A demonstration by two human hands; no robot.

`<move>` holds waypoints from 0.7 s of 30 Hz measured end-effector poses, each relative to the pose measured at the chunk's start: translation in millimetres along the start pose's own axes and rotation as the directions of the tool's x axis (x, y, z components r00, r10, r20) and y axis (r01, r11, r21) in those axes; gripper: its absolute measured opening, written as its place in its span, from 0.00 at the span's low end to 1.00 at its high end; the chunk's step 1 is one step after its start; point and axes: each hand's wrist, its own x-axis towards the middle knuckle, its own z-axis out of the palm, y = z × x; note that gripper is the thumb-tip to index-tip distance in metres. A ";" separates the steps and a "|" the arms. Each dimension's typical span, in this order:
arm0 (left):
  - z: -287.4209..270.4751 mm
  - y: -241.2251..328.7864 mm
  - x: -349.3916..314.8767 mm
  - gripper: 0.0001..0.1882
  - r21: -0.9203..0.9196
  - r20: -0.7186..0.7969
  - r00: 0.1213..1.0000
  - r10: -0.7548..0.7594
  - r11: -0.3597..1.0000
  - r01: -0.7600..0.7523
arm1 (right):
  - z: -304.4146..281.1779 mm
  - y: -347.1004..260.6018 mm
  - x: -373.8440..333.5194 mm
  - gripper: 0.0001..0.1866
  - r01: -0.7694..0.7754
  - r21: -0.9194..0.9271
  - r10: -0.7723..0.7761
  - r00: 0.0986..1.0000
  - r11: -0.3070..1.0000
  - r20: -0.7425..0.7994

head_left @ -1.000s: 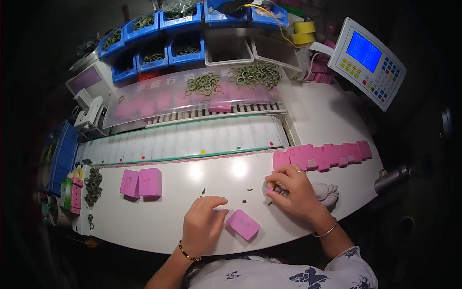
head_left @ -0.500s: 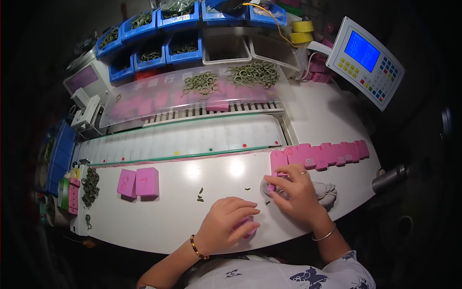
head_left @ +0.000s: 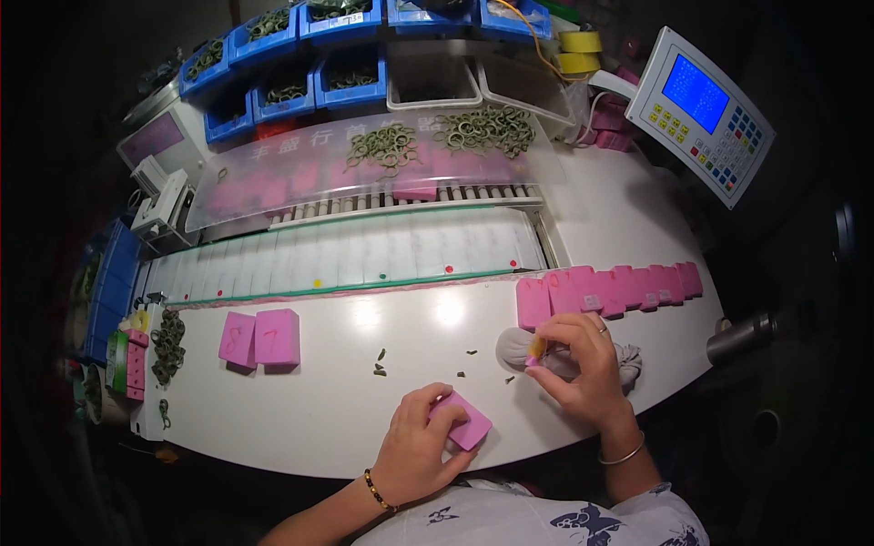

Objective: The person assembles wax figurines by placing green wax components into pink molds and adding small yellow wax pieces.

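My left hand is closed around a pink block near the table's front edge, its fingertips on the top and side. To the right, my right hand pinches a small yellow and pink piece between thumb and finger; its exact kind is too small to tell. Behind those fingers lies a grey cloth bundle, partly hidden by the hand. Several small dark green pieces are scattered on the white table between the two larger pink blocks and my hands.
A row of pink blocks stands at the right. Behind the table runs a conveyor with a clear cover carrying green rings. Blue bins stand farther back. A keypad screen is at upper right; green pieces lie left.
My left hand has shifted slightly left and back off the pink block, so more of it shows. The yellow and pink piece now shows in my right fingers. Another green piece lies on the table.
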 end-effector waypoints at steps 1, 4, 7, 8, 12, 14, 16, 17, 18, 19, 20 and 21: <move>-0.8 0.5 0.7 0.28 0.003 0.005 1.000 0.007 1.000 -0.007 | 2.7 0.1 0.6 0.18 -0.002 -0.001 0.002 1.000 1.000 0.000; 0.5 2.4 2.2 0.28 -0.013 -0.025 0.999 0.023 1.000 -0.023 | 12.1 5.0 1.8 0.20 0.076 -0.045 -0.074 0.996 0.996 0.051; 1.0 -0.8 0.5 0.28 -0.026 -0.045 0.999 0.022 0.999 -0.023 | 15.0 6.2 -1.5 0.21 0.099 -0.144 -0.082 0.990 0.985 0.115; -0.5 0.1 0.2 0.28 -0.027 -0.046 0.999 0.019 0.999 -0.020 | 14.6 7.2 -2.4 0.22 0.072 -0.125 -0.060 0.993 0.990 0.103; -7.3 0.1 2.1 0.26 -0.267 -0.105 0.986 -0.130 0.959 0.098 | 12.6 6.7 -6.0 0.22 0.053 -0.136 -0.043 0.996 0.989 0.077; -6.6 -4.1 1.2 0.26 -0.387 -0.082 0.972 -0.220 0.906 0.173 | 15.7 -2.3 -10.6 0.25 -0.066 0.050 0.064 0.997 0.997 0.043; -2.2 -11.0 0.4 0.25 -0.473 -0.124 0.965 -0.231 0.868 0.147 | 21.5 -11.8 -16.3 0.27 -0.181 0.235 0.179 0.983 0.955 0.028; -2.0 -11.0 0.3 0.25 -0.474 -0.122 0.965 -0.232 0.868 0.148 | 25.0 -16.3 -19.0 0.29 -0.218 0.481 0.218 0.974 0.849 0.058; -1.5 -10.8 0.3 0.25 -0.471 -0.136 0.965 -0.223 0.872 0.135 | 29.1 -21.8 -20.9 0.30 -0.244 0.692 0.246 0.964 0.680 0.098; -1.6 -10.1 -0.2 0.26 -0.465 -0.151 0.964 -0.217 0.877 0.124 | 32.4 -31.5 -20.8 0.30 -0.237 0.761 0.219 0.967 0.604 0.128; -2.3 -9.7 -0.6 0.26 -0.463 -0.153 0.963 -0.220 0.877 0.127 | 37.9 -38.1 -22.1 0.30 -0.233 0.799 0.196 0.970 0.554 0.147; -3.4 -9.5 -0.6 0.25 -0.452 -0.157 0.963 -0.221 0.882 0.129 | 45.1 -42.5 -25.8 0.31 -0.248 0.819 0.187 0.967 0.518 0.175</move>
